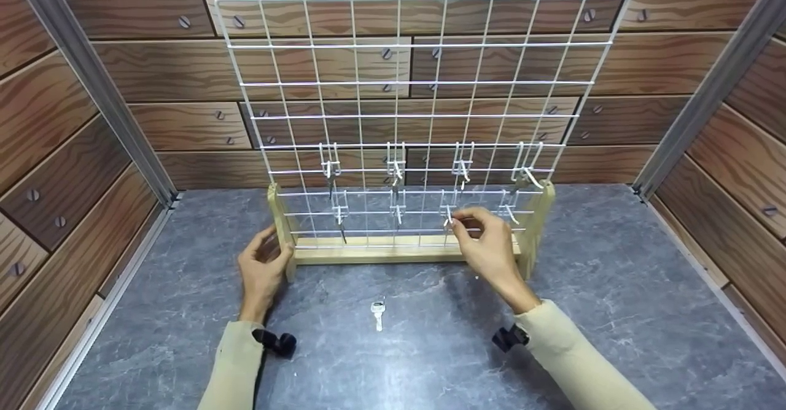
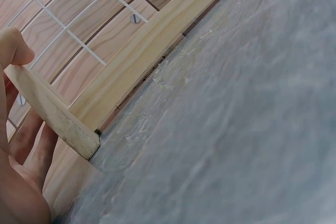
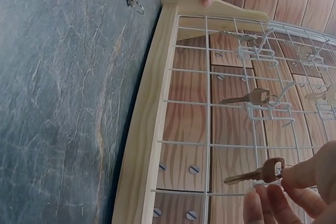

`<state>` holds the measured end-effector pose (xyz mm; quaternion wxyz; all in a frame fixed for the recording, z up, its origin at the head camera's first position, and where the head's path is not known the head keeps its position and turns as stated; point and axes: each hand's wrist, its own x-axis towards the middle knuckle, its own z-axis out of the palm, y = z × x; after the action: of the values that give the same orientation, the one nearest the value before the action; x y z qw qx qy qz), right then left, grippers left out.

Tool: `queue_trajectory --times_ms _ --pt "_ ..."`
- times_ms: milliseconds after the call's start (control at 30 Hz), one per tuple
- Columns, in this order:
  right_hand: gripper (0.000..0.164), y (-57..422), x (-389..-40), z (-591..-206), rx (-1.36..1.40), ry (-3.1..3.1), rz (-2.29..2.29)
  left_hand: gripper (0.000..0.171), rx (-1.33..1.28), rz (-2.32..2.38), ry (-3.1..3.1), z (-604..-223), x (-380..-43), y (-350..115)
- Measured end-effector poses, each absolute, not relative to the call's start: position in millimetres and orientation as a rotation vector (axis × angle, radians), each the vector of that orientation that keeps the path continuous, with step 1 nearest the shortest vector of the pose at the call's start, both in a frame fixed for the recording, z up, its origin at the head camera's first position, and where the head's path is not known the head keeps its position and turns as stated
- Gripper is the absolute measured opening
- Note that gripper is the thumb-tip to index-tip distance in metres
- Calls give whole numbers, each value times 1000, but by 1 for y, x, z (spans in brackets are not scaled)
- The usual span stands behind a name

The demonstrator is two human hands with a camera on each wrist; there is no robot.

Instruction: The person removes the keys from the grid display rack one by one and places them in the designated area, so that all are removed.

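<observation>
A white wire grid point(image 1: 399, 116) stands upright in a wooden base point(image 1: 393, 255). My left hand point(image 1: 264, 269) holds the base's left end post point(image 2: 55, 111), thumb on one side and fingers on the other. In the right wrist view, my right hand point(image 3: 294, 195) pinches the small ring of a key point(image 3: 260, 173) between thumb and fingers, beside a hook in the lower row. The fingers partly cover that hook. Another key point(image 3: 252, 98) hangs by its ring on the neighbouring hook. A loose key point(image 1: 378, 315) with a ring lies on the table in front of the base.
More keys hang from hooks in the upper row, such as the hook point(image 1: 396, 167) near the middle. The lower row's rightmost hook point(image 1: 508, 210) is beside my right hand. A grey marbled table point(image 1: 393, 361) lies below, with wood-patterned walls point(image 1: 491, 60) around it.
</observation>
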<state>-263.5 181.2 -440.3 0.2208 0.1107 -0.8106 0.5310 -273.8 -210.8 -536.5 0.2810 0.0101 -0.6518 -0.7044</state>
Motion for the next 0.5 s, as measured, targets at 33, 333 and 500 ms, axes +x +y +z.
queue_trajectory --times_ms 33,333,500 --pt "11 181 -264 -441 306 -2234 1466 47 25 -1895 -1743 -537 -274 -211" --pt "10 180 -264 -440 300 -2222 1476 47 29 -1910 -1730 -538 -274 -211" --pt "9 180 -263 -439 295 -2227 1494 47 21 -1901 -1740 -537 -273 -211"
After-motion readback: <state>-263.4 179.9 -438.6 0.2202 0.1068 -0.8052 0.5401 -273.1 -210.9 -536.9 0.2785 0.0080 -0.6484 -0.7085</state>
